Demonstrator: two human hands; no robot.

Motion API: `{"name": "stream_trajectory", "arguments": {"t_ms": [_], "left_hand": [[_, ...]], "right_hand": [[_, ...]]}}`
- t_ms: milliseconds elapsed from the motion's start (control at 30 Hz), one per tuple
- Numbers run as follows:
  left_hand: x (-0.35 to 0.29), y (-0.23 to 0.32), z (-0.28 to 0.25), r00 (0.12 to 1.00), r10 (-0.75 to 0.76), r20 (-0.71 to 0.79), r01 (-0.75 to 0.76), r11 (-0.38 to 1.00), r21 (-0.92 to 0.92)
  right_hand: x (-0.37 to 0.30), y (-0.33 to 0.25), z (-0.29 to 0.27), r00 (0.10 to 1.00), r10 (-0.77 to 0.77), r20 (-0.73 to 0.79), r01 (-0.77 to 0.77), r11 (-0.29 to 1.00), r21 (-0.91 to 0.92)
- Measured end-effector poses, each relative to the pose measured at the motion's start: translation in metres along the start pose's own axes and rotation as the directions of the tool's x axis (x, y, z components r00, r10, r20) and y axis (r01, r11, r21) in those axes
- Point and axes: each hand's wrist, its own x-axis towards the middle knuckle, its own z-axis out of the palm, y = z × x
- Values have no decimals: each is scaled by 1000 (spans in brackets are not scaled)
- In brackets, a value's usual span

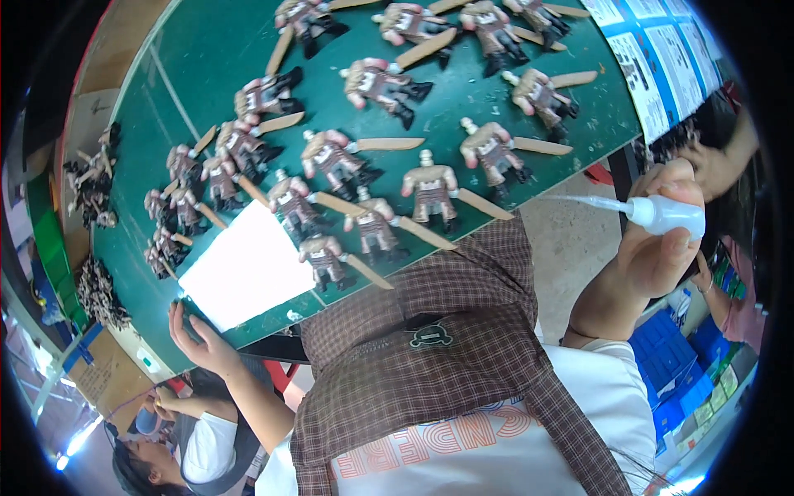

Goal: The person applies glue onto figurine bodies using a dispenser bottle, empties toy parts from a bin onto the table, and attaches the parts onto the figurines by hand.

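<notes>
My right hand (649,260) is closed around a small white squeeze bottle (674,218), whose thin, clear nozzle points left toward the table's near edge. Fingers spread and holding nothing, my left hand (197,337) rests at the table edge beside a bright white sheet (248,269). Many small toy figures (430,188) in brown and pinkish tones, with black feet, lie in loose rows across the green table (178,66). From most of them sticks out a long tan blade-like piece (389,144). The figures seem to end in a neck stub, without heads.
Printed sheets (645,66) cover the table's right end. Dark small parts (101,289) are heaped at the left edge, near a cardboard box (124,376). Another person (207,446) sits at lower left; a co-worker's arm (736,157) reaches in at right, above blue crates (666,355).
</notes>
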Motion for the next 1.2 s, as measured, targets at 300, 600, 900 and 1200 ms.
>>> {"name": "stream_trajectory", "arguments": {"t_ms": [300, 600, 900, 1200], "left_hand": [[-2, 5, 3, 999, -36, -7, 35, 999, -30], [1, 4, -1, 999, -19, 27, 20, 999, -45], [1, 9, -2, 997, -74, 33, 76, 996, -47], [4, 5, -19, 994, -100, 39, 102, 994, -41]], "right_hand": [[-6, -7, 16, 989, 150, 11, -151, 987, 57], [11, -16, 55, 986, 166, 27, -166, 986, 7], [60, -39, 106, 909, 395, 134, -413, 895, 170], [210, 43, 279, 831, 197, 520, -156, 980, -122]]}}
